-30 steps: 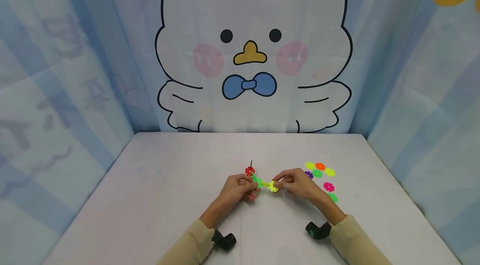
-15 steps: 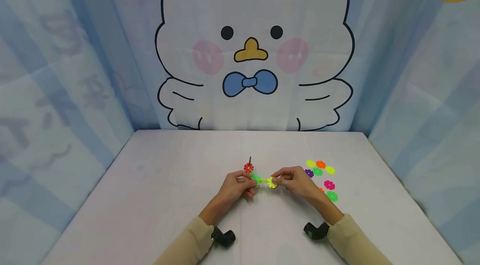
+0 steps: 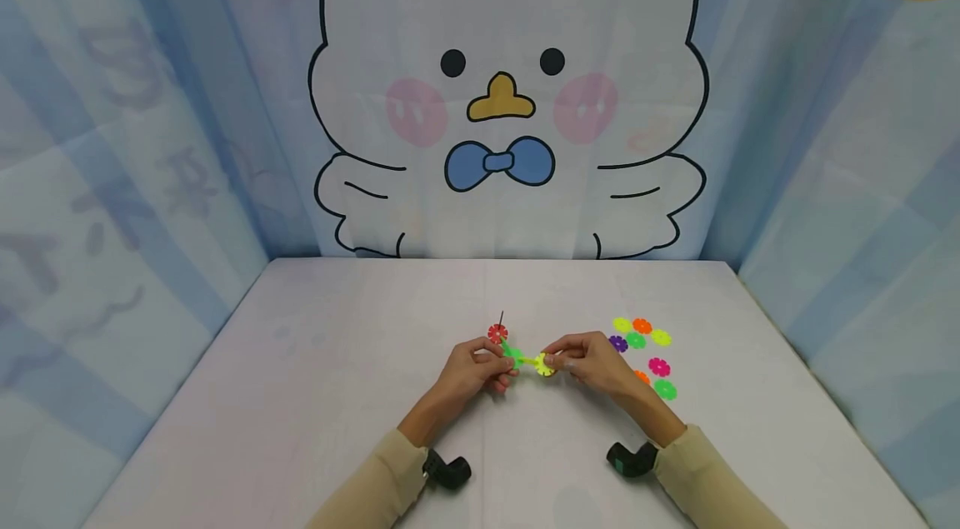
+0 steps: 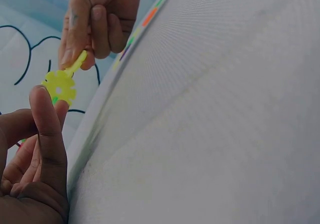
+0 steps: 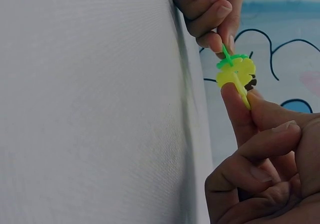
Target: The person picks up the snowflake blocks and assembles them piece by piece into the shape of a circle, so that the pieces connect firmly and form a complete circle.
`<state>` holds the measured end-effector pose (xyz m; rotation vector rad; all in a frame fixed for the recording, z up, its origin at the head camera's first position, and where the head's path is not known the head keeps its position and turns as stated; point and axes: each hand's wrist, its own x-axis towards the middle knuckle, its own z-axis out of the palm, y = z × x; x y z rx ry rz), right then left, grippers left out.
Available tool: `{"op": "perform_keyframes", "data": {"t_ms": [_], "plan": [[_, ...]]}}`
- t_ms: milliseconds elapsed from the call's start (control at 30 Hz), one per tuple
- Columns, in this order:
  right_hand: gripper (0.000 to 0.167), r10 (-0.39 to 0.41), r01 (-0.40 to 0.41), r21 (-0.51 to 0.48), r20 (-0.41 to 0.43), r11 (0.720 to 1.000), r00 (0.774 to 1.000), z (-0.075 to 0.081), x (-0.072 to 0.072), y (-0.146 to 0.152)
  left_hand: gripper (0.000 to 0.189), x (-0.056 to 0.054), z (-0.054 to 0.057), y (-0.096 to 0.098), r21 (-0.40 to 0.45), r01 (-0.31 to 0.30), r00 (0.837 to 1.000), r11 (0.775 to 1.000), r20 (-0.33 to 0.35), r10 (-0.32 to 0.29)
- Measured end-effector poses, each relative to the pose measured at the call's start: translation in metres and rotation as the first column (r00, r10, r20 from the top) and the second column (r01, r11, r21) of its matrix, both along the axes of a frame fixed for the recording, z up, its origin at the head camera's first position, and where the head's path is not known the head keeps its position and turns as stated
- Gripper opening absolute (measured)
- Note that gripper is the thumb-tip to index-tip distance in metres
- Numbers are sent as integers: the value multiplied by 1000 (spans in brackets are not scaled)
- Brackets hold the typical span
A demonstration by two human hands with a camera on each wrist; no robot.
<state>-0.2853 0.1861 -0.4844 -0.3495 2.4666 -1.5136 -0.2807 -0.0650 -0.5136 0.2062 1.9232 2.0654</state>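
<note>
Behind the white table [image 3: 262, 396] a chick-print curtain [image 3: 495, 217] is hanging. We are seeing the left hand [image 3: 468, 375] pinching a green notched disc [image 3: 512, 355], the right hand [image 3: 588, 361] a yellow disc [image 3: 543, 366]; their linked chain [image 3: 529, 361] is running crosswise between both pinches, its red disc [image 3: 497, 334] lying beyond the left.

Chain of notched discs [image 3: 527, 361], linked and held up between the left hand [image 3: 472, 369] and the right hand [image 3: 588, 361].
Neighbouring discs sit crosswise, joined at their slots. In the head view, from the far end: dark disc [image 3: 502, 318], edge-on and upright; red disc [image 3: 497, 334], face showing; green discs [image 3: 515, 354], partly hidden, pinched by the left hand; yellow discs [image 3: 543, 367], 1 edge-on and 1 face-on, the latter pinched by the right hand. Chain bends at the green section.
</note>
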Motion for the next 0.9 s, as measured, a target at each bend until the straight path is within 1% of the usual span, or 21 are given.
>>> {"op": "perform_keyframes", "data": {"t_ms": [133,267,433,567,633,733,900], "plan": [[25,1,-1,-5,4,1000,1000,0,0,1,16,0,1,0,-1,0,1000,1000,4,0],[24,-19,19,-1,7,1000,1000,-2,0,-1,16,0,2,0,-3,8,1000,1000,3,-8],[25,-19,19,-21,6,1000,1000,-6,0,-5,17,1,1,-2,-6,2,1000,1000,5,-2],[25,-52,52,-24,21,998,998,-5,0,-8,17,1,2,-1,5,-22,1000,1000,9,22],[25,-72,73,-18,28,997,997,-3,0,-9,19,1,2,1,9,-24,1000,1000,9,24],[26,-83,83,-20,37,996,996,-1,1,-10,22,1,3,2,2,-10,1000,1000,15,10],[26,-95,97,-31,65,995,993,4,5,-15,25,3,3,2,-46,49,999,998,19,-48]]}}
